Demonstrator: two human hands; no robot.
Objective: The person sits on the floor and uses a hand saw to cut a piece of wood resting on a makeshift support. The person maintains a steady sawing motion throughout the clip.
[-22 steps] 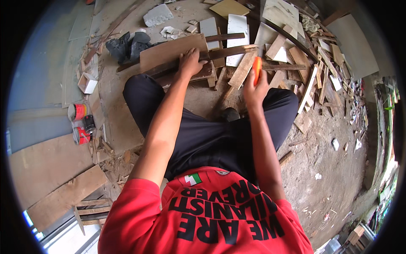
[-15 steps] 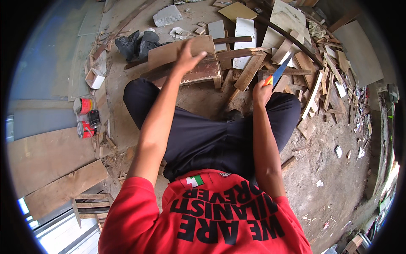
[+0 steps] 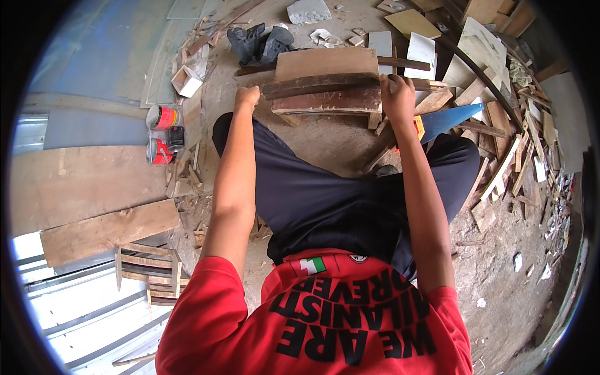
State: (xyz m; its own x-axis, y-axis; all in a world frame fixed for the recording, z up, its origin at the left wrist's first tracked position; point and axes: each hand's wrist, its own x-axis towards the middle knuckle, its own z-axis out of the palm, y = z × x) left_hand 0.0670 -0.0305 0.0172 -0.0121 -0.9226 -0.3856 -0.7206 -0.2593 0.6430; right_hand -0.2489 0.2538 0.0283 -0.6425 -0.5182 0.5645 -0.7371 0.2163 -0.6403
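A dark, narrow wooden plank [image 3: 325, 83] lies crosswise over a low wooden bench [image 3: 326, 61]. My left hand [image 3: 248, 97] is closed round the plank's left end, past the bench's edge. Toward the other end, my right hand [image 3: 398, 97] grips the plank, its fingers wrapped over it. Behind my right forearm rests a handsaw [image 3: 447, 117] with a blue blade and an orange handle, beside my right knee. The forearm hides part of its handle. The bench has a pale top board and a worn reddish part nearer me.
Wood offcuts [image 3: 500, 169] pile up on the right. Black plastic [image 3: 259, 44] and a pale broken slab [image 3: 309, 10] lie beyond the bench. On the left stand paint cans [image 3: 162, 117], a wide board [image 3: 87, 187] and a small slatted wooden frame [image 3: 150, 265].
My right hand has let go of the handsaw and taken hold of the plank. My left hand has come down onto the plank's left end. The whole view has shifted.
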